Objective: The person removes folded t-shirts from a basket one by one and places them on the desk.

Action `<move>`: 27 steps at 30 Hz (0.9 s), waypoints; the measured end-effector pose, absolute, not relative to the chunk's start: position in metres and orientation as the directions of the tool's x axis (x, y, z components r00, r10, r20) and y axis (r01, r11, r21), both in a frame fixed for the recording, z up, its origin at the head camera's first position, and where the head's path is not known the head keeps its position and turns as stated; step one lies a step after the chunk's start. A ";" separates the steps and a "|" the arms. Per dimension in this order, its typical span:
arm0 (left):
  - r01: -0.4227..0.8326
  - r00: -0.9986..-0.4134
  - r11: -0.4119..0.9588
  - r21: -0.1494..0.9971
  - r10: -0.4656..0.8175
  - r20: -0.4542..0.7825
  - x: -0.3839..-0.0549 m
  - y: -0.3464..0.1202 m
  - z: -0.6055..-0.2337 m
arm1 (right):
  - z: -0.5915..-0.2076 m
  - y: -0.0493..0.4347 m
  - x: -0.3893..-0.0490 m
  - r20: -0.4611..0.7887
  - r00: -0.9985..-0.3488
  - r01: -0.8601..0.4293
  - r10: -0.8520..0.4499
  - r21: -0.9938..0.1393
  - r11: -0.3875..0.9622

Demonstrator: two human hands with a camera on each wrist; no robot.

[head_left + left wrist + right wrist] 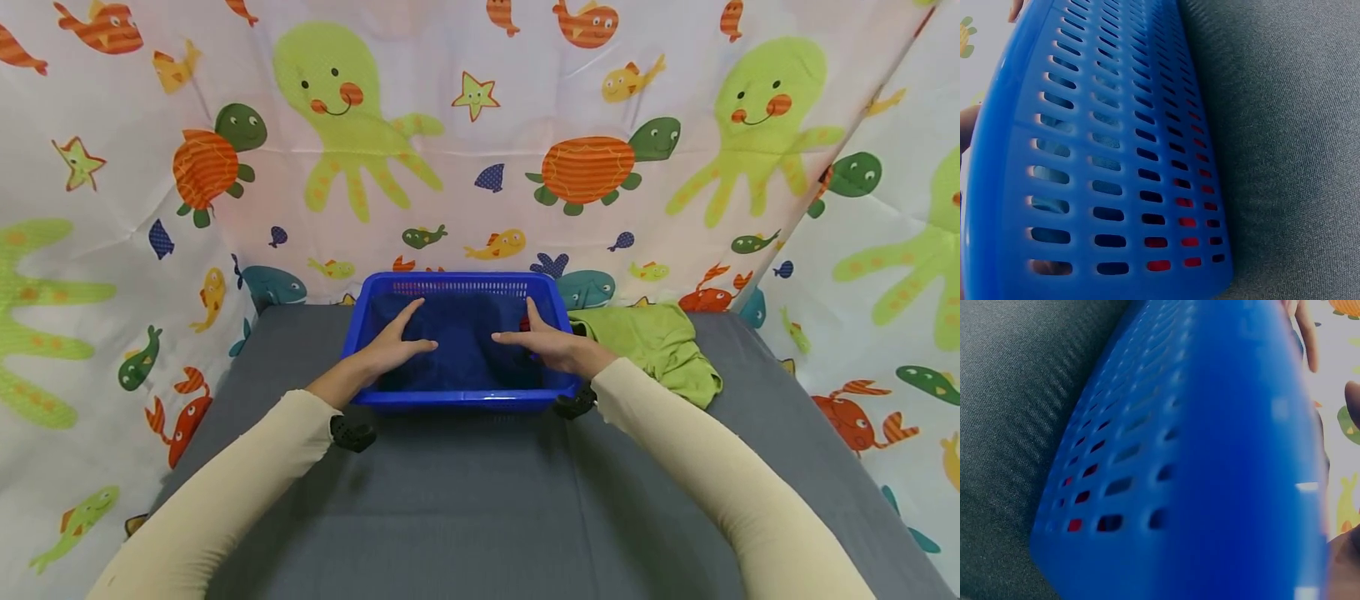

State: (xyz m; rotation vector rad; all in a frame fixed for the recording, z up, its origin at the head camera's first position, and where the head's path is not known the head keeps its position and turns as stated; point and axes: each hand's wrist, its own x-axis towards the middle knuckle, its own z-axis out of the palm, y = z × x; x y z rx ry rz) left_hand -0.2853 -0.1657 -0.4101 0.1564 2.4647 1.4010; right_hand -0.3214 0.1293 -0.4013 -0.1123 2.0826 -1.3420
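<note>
Nearest, two pale sleeves (247, 475) reached forward over a grey fabric-covered surface (450, 508). Beyond the bare grey stretch stood a blue plastic basket (465, 397), its slotted walls upright. The left hand (392, 346) and right hand (553, 340) were over its opposite ends, thumbs pointing inward. Their fingers looked extended and released, grasping nothing visible; whether they touched the cloth or rim, I could not tell.

Inside the basket, between the hands, lay a dark blue cloth (465, 350). It looked soft, limp and fairly light, unlikely to break or slip; a gathered fold or both side edges seemed the best hold. The basket looked stiff and smooth, best taken by the rim at its short ends. Something red (1189, 242) showed through its lower slots.

Just right of the basket lay a crumpled green cloth (652, 342). Farthest back hung a sheet (450, 175) printed with sea animals.
</note>
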 end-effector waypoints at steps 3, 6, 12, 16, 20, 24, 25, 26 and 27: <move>-0.054 -0.950 0.509 0.859 0.238 -0.201 -0.288 -0.167 -0.408 | -0.399 0.129 -0.323 -0.463 -0.786 0.258 -0.410 -0.848 0.464; -0.083 -0.946 0.493 0.866 0.233 -0.224 -0.290 -0.169 -0.407 | -0.399 0.130 -0.324 -0.462 -0.779 0.263 -0.424 -0.854 0.449; -0.152 -0.919 0.510 0.847 0.242 -0.310 -0.289 -0.171 -0.406 | -0.403 0.130 -0.323 -0.445 -0.758 0.264 -0.476 -0.878 0.399; -0.154 -0.905 0.511 0.845 0.270 -0.328 -0.289 -0.170 -0.405 | -0.402 0.131 -0.321 -0.407 -0.745 0.211 -0.528 -0.895 0.392; -0.159 -0.900 0.492 0.856 0.285 -0.331 -0.289 -0.170 -0.405 | -0.401 0.130 -0.319 -0.388 -0.735 0.133 -0.556 -0.887 0.442; -0.111 -0.908 0.508 0.854 0.297 -0.294 -0.290 -0.172 -0.404 | -0.400 0.129 -0.316 -0.363 -0.716 0.081 -0.597 -0.892 0.446; -0.092 -0.910 0.517 0.851 0.302 -0.283 -0.290 -0.172 -0.403 | -0.400 0.129 -0.315 -0.356 -0.711 0.072 -0.606 -0.894 0.442; -0.075 -0.912 0.527 0.847 0.307 -0.272 -0.290 -0.172 -0.403 | -0.399 0.129 -0.315 -0.353 -0.708 0.064 -0.612 -0.895 0.442; -0.059 -0.914 0.535 0.843 0.311 -0.262 -0.290 -0.171 -0.402 | -0.398 0.128 -0.315 -0.351 -0.706 0.057 -0.615 -0.894 0.445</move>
